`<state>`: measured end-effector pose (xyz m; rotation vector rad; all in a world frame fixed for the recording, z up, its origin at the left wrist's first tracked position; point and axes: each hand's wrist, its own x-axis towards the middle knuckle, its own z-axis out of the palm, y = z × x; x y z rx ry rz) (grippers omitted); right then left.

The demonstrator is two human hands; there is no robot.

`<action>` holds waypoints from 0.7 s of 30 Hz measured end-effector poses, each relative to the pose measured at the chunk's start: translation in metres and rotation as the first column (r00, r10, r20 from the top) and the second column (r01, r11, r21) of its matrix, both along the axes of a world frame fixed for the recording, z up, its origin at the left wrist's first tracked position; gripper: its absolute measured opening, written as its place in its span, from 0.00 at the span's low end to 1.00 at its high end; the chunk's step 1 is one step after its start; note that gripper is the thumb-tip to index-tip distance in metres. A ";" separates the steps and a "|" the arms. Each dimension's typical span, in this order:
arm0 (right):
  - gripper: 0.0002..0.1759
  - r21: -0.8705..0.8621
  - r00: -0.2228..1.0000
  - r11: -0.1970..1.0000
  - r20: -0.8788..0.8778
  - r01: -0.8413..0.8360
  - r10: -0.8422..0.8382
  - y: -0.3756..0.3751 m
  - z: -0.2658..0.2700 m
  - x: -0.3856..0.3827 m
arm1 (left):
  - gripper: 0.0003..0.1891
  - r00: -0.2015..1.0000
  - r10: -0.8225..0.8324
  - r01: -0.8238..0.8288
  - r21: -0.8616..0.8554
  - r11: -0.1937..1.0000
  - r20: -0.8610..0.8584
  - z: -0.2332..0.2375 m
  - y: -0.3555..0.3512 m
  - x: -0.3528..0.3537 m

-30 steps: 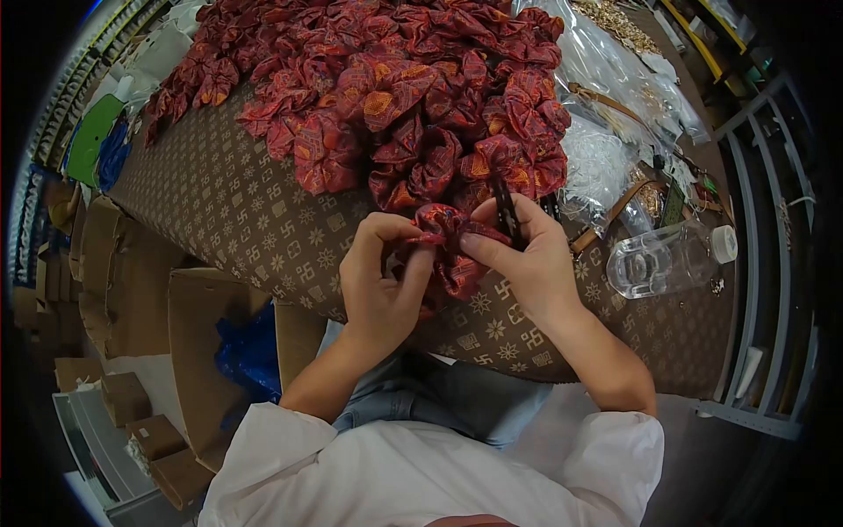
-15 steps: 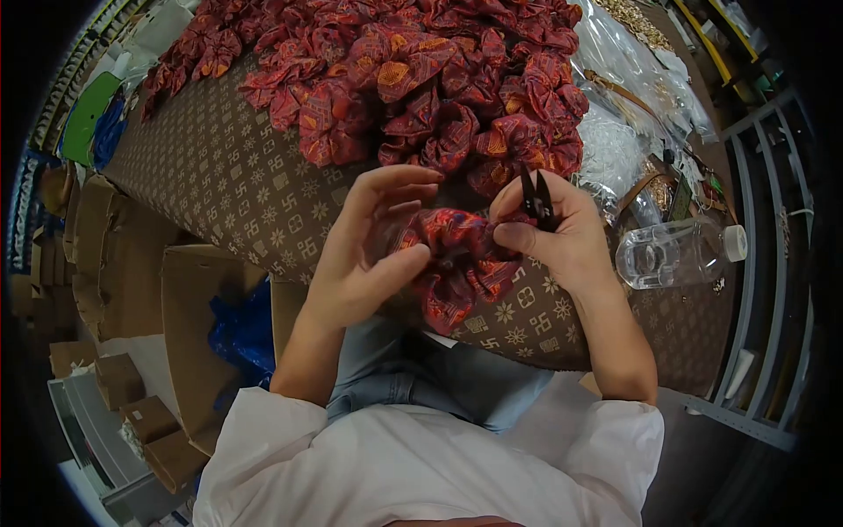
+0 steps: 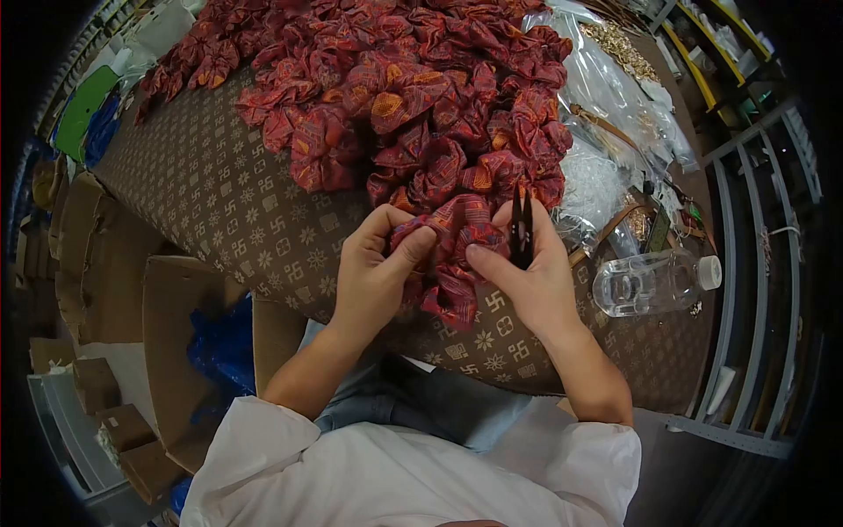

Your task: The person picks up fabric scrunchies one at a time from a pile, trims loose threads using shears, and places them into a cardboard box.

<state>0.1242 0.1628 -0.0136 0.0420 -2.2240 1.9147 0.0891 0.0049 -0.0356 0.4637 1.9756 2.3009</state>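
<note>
A red patterned fabric scrunchie (image 3: 457,233) is stretched between my two hands above the near edge of the table. My left hand (image 3: 376,268) pinches its left side between thumb and fingers. On the other side, my right hand (image 3: 534,279) grips the fabric with the thumb pressed on top. Black thread snips (image 3: 522,224) are also tucked in my right hand, blades pointing up and away from me. Just beyond my hands lies a big heap of similar red scrunchies (image 3: 404,97); the lower part of the held one hangs loose.
A brown patterned cloth (image 3: 219,189) covers the table. To the right lie a clear plastic bottle (image 3: 645,283) on its side and clear plastic bags (image 3: 597,180). A cardboard box (image 3: 171,351) with blue plastic stands at the left, and a metal rack (image 3: 755,290) at the right.
My left hand, loosely spread before, has closed on the scrunchie's left side. The scrunchie is turned and pulled wider. The whole view has shifted slightly.
</note>
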 end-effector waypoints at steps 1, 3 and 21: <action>0.18 -0.161 0.996 0.987 0.092 0.003 0.012 0.005 -0.003 -0.003 | 0.05 0.981 -0.105 0.067 0.221 0.973 0.164 -0.003 0.000 -0.003; 0.17 -0.351 0.980 0.936 0.190 0.013 0.058 0.011 0.000 -0.004 | 0.06 0.927 -0.242 0.097 0.438 0.894 0.288 -0.010 0.001 -0.007; 0.10 0.039 0.993 0.999 -0.118 0.020 -0.015 0.009 -0.022 -0.010 | 0.08 0.961 0.275 -0.274 0.077 0.959 -0.010 -0.038 -0.067 -0.022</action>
